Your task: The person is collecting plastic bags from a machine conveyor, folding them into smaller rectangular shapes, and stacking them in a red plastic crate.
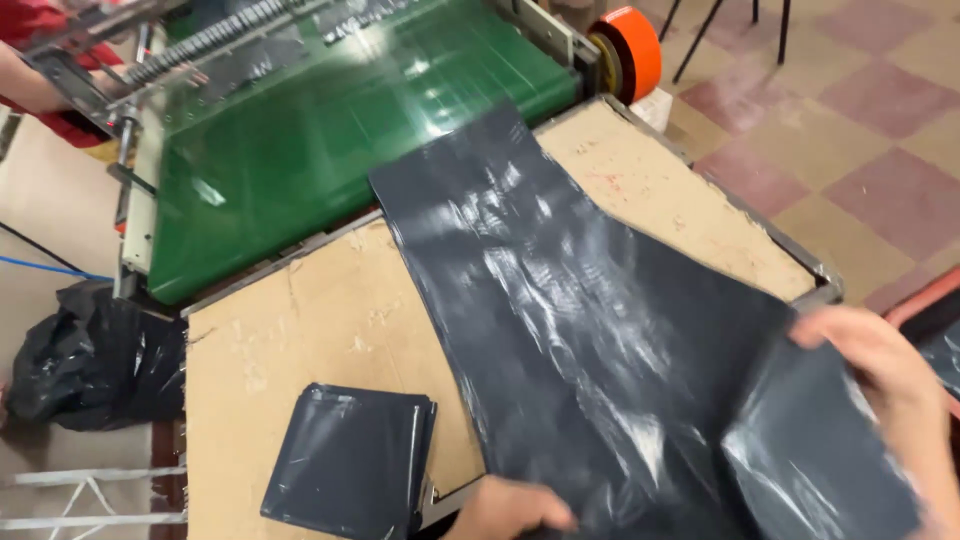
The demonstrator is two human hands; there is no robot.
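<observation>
A long dark grey plastic sheet [560, 300] lies across the cardboard-topped table [300, 330], its far end reaching the green conveyor belt [300, 130]. My right hand [880, 370] grips the sheet's near right corner, which is folded back over itself. At the bottom edge my left hand [510, 512] presses on the sheet's near left edge, fingers curled; only part of it shows. A stack of folded dark grey bags [350, 465] rests on the table just left of my left hand.
A crumpled black plastic heap [95, 360] lies on the floor at left. An orange roll [628, 50] sits at the machine's far right end. Another person's arm in a red sleeve [30, 85] is at the top left. Checkered floor tiles [850, 130] lie to the right.
</observation>
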